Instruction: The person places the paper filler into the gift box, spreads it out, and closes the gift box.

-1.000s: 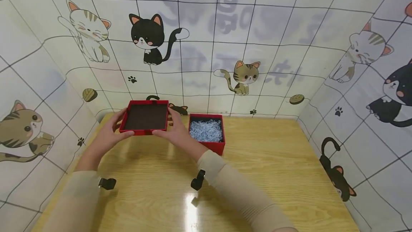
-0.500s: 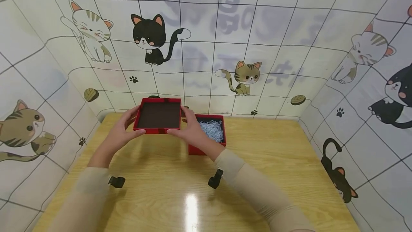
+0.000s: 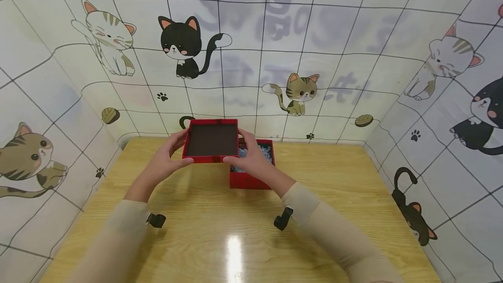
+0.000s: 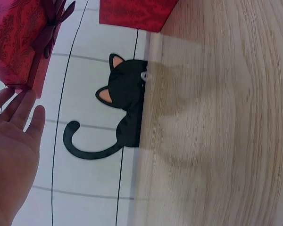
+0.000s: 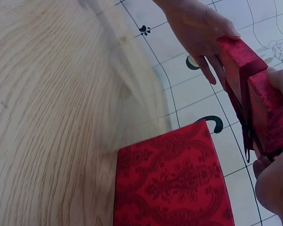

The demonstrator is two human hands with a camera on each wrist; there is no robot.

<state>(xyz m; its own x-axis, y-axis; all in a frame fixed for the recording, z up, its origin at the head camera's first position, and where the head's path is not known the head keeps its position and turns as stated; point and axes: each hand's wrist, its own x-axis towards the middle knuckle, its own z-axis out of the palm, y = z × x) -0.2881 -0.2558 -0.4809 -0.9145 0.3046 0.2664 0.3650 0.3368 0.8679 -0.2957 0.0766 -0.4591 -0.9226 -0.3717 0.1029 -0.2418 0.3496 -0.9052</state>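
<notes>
Both hands hold a red box lid (image 3: 212, 139) in the air, its dark inside turned toward the head camera. My left hand (image 3: 165, 158) grips its left edge, thumb at the near corner. The right hand (image 3: 251, 156) pinches the right edge. In the right wrist view the lid (image 5: 254, 89) shows a patterned red outside with a dark ribbon. Behind and below the right hand stands the red box base (image 3: 251, 181) on the table, filled with pale blue shredded paper (image 3: 267, 151). The lid and right hand partly hide the base and its filling.
The light wooden table (image 3: 334, 195) reaches back to a wall covering (image 3: 243, 69) printed with cartoon cats. Similar covering encloses the left and right sides. Small black cameras are strapped at both wrists.
Both hands have carried the lid to the right, from left of the box base to partly in front of it. The base has stayed in place.
</notes>
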